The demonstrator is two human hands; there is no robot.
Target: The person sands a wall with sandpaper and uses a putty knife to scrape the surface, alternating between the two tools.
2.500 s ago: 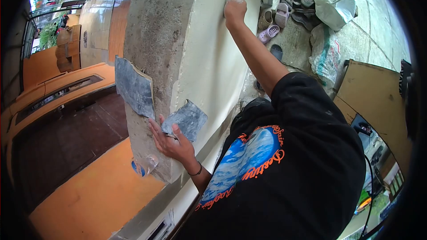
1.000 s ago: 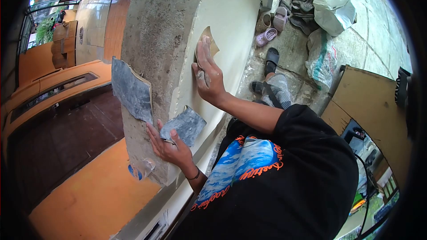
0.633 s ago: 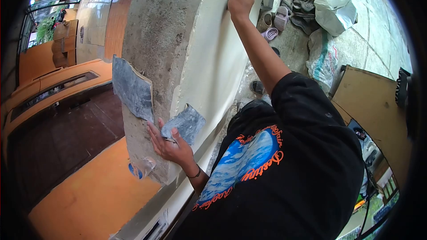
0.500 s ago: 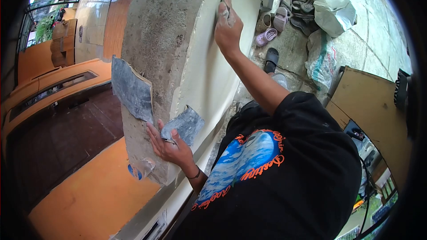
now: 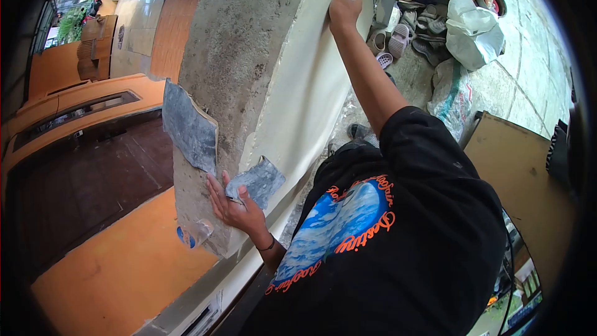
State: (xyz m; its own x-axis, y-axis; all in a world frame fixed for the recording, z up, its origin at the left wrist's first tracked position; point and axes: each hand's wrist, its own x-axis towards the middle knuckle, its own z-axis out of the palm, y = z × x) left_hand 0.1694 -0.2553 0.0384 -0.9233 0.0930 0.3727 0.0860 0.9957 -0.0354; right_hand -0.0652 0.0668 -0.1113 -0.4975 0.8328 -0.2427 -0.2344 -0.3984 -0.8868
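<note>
My left hand [image 5: 239, 210] rests with spread fingers on the rough concrete ledge [image 5: 233, 43], its thumb by a small grey sheet [image 5: 260, 180]. A larger grey sheet [image 5: 189, 127] lies just beyond the fingertips, over the ledge's left edge. My right arm reaches far up along the smooth cream-coloured wall face [image 5: 305, 87]. At its end my right hand [image 5: 346, 7] is closed against that surface near the top. Whatever its fingers hold is hidden behind them.
Shoes and sandals [image 5: 429, 25] lie on the ground at upper right, beside a white plastic bag [image 5: 476, 31] and a woven sack [image 5: 451, 96]. A brown board [image 5: 516, 162] stands at right. A clear plastic cup [image 5: 199, 231] lies on the ledge's near end.
My right hand has moved up and farther away along the cream surface, and the thin piece seen in its fingers is now hidden. My left hand has stayed on the ledge.
</note>
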